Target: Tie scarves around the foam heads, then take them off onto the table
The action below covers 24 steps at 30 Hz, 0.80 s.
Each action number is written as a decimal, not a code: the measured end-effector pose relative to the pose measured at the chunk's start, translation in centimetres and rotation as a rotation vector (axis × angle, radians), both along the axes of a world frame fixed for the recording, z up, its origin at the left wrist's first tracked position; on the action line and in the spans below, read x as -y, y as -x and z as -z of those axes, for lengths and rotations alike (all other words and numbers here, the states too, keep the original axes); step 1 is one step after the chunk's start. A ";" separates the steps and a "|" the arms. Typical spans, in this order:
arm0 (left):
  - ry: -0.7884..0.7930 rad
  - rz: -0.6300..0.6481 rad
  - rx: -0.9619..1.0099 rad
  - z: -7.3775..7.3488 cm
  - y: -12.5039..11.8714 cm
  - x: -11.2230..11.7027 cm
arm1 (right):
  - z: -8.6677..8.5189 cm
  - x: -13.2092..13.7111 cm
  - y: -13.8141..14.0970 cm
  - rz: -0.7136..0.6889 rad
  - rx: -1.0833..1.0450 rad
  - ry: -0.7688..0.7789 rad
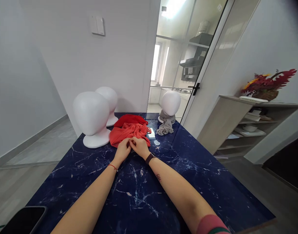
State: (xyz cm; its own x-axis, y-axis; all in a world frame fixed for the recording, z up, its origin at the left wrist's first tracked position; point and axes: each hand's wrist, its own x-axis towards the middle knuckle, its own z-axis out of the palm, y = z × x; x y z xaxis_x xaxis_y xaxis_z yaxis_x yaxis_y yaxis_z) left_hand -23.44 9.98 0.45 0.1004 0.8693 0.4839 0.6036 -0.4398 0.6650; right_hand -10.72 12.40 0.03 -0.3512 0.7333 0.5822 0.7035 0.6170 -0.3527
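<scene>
On the table lies a crumpled coral-red scarf (128, 130). My left hand (123, 150) and my right hand (140, 148) meet at its near edge, fingertips pinched close together on the cloth. The exact bit of fabric between the fingers is mostly hidden. Behind it, a darker red cloth (131, 119) is bunched up, touching the scarf. Just left of the scarf stands a white foam mannequin head (92, 113), with a second foam head (108, 99) behind it. A third foam head (171, 102) at the back right wears a grey scarf (166, 125) around its neck.
The dark blue marbled table (139, 195) reaches to a wall and a glass door (178, 48). A small pale card (151, 134) lies right of the red cloths. A black phone-like object (24, 221) is at the lower left. A shelf (246, 120) stands off to the right.
</scene>
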 end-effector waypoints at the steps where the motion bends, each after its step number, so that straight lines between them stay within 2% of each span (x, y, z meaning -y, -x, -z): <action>1: 0.010 -0.005 0.010 0.0 0.0 0.0 | 0.0 0.0 0.0 0.013 -0.034 0.001; 6: 0.051 -0.057 0.008 0.2 0.0 0.1 | -0.8 -1.2 -1.5 0.141 -0.282 -0.063; 8: 0.070 -0.069 -0.014 0.3 -0.1 0.1 | -1.1 -2.8 -3.5 0.235 -0.363 -0.109; 11: 0.049 -0.045 -0.063 0.6 -0.3 -0.1 | -0.8 -6.0 -8.5 0.468 -0.411 -0.146; 15: 0.030 -0.019 -0.110 1.2 -0.4 -1.0 | 0.2 -10.5 -16.2 0.735 -0.269 -0.115; 18: 0.063 -0.051 -0.099 1.4 -0.4 -1.6 | -0.4 -13.5 -19.8 0.802 -0.157 -0.110; 20: 0.089 -0.067 -0.096 1.4 -0.4 -1.8 | -1.2 -15.3 -20.5 0.778 -0.071 -0.093; 24: 0.127 -0.075 -0.090 1.2 -0.4 -1.7 | -1.9 -17.8 -19.5 0.813 0.093 0.032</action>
